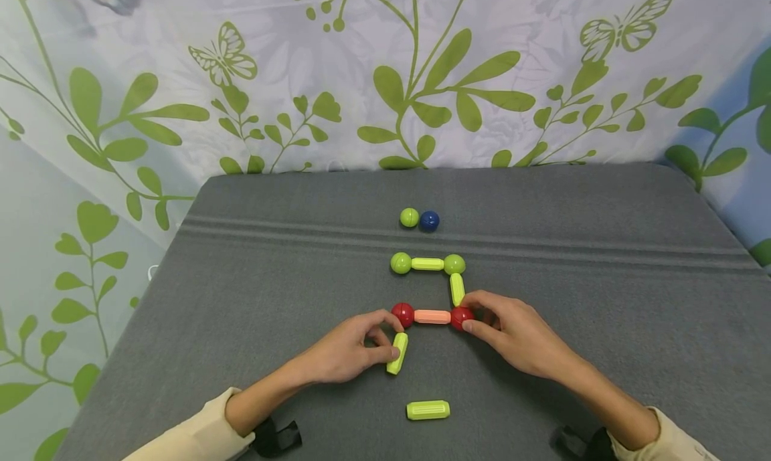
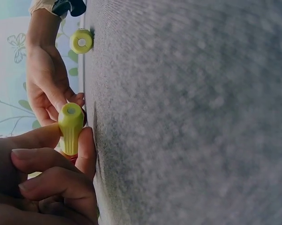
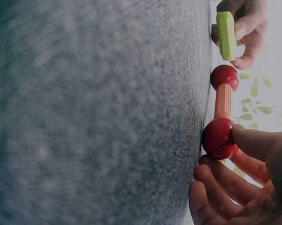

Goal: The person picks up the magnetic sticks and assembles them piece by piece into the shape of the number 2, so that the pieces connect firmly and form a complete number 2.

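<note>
My left hand [image 1: 349, 347] pinches a yellow-green magnetic rod [image 1: 397, 354] between thumb and fingers, its far end close to the left red ball [image 1: 402, 315]. An orange rod [image 1: 432, 317] joins that ball to the right red ball [image 1: 461, 318]. On the right red ball, my right hand [image 1: 521, 330] grips with thumb and fingertips. From there a yellow-green rod [image 1: 457, 289] runs up to a green ball [image 1: 454, 264]. Another rod [image 1: 427, 264] links this ball to a second green ball [image 1: 401, 263]. In the right wrist view the held rod [image 3: 226, 36] is tilted.
A loose yellow-green rod [image 1: 427, 410] lies near the front of the grey cloth-covered table [image 1: 271, 260]. Farther back, a green ball [image 1: 409, 217] and a blue ball [image 1: 430, 221] sit side by side. A leaf-patterned curtain [image 1: 337, 73] hangs behind the table.
</note>
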A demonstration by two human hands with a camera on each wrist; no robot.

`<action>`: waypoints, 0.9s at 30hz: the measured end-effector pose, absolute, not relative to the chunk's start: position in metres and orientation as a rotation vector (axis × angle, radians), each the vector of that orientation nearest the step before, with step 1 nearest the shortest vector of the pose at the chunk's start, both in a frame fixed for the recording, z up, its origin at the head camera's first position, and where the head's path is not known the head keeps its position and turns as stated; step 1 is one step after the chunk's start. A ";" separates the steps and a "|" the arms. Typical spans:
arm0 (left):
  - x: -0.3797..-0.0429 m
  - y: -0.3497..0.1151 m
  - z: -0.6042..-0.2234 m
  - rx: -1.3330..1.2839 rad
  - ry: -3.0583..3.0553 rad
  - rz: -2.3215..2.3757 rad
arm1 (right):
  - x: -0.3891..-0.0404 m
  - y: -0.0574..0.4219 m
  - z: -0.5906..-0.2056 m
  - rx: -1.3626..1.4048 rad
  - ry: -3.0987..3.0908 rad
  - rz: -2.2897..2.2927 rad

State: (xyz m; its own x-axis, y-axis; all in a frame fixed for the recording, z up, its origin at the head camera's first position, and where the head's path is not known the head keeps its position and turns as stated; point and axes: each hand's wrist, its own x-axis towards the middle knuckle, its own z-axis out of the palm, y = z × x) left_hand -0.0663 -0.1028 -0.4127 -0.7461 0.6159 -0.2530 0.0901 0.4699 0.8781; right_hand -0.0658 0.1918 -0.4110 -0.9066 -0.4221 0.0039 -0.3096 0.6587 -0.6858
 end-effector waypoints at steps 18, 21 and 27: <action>-0.068 -0.105 -0.413 0.594 2.231 1.245 | -0.066 0.191 -0.411 -0.610 2.721 -1.090; -0.067 -0.104 -0.413 0.591 2.227 1.249 | -0.066 0.191 -0.411 -0.605 2.721 -1.090; -0.066 -0.104 -0.411 0.517 2.149 1.299 | -0.066 0.192 -0.411 -0.592 2.718 -1.085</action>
State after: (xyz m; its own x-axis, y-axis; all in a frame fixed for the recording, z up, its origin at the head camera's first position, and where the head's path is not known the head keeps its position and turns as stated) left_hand -0.0663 -0.1039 -0.4109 -0.7630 0.5873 -0.2700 0.0342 0.4538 0.8905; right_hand -0.0658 0.1916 -0.4106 -0.9098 -0.4150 0.0017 -0.3020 0.6593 -0.6885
